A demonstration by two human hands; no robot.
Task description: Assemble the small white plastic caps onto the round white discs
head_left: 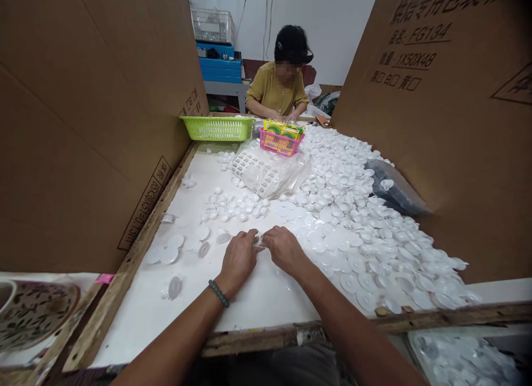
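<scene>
My left hand [240, 257], with a bead bracelet [219, 293] at its wrist, is over the middle of the white tabletop [257, 305]. Its thumb and fingers pinch a small white plastic piece [259, 241]. From the other side my right hand [285, 247] meets it, fingers bent and closed on the same piece. Fingers cover most of that piece. Loose white discs [169, 255] lie left of my hands, some with a raised hub. Flat white discs [332, 239] overlap just to the right. Small white knob-like pieces [236, 204] are gathered beyond my hands.
A large heap of white plastic parts [357, 197] spreads along the right. Farther back are a clear plastic bag [270, 173], a pink basket [277, 144] with yellow packets, and a green basket [218, 129]. Cardboard walls [449, 142] flank the table. A co-worker [276, 89] sits opposite.
</scene>
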